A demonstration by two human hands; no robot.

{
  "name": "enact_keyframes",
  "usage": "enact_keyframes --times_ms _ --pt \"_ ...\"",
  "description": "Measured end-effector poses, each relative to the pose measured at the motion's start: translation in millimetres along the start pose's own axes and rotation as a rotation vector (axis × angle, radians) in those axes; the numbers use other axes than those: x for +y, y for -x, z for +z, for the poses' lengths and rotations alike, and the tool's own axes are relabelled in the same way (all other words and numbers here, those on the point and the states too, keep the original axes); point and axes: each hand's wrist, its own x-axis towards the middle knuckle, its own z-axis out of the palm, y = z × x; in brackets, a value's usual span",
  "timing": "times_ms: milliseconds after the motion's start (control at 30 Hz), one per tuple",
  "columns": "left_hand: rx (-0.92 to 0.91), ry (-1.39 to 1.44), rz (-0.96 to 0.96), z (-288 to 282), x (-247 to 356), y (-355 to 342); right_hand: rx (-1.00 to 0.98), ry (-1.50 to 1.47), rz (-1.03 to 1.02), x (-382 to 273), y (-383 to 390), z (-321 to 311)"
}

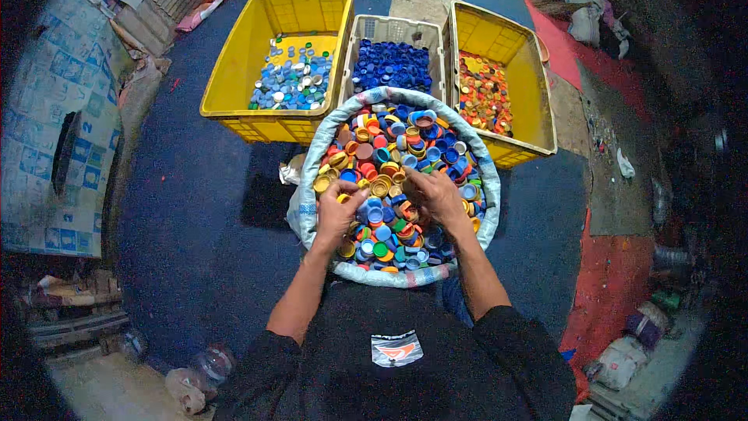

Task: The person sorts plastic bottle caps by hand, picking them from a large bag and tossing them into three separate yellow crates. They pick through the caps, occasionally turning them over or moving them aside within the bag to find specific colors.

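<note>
A rolled-down white sack (310, 157) in front of me is full of mixed plastic bottle caps (397, 148) in blue, yellow, orange, red and green. My left hand (336, 210) rests in the caps at the sack's left side, fingers curled around yellow caps. Near the middle of the pile, my right hand (438, 196) has its fingers bent down among the caps and pinches some. Which caps it holds is hidden by the fingers.
Beyond the sack stand three crates: a yellow crate (234, 70) with pale blue and white caps, a beige crate (366, 31) with dark blue caps, a yellow crate (530, 93) with orange and red caps. A blue mat (202, 249) covers the floor. Bags and clutter lie around.
</note>
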Motion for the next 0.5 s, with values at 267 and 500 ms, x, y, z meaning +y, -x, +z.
enact_keyframes --times_ms 267,500 --pt "0.018 -0.378 0.116 17 18 4 0.053 -0.141 0.108 13 11 12" --pt "0.006 -0.538 0.166 27 17 8 0.502 -1.096 0.636 -11 18 13"
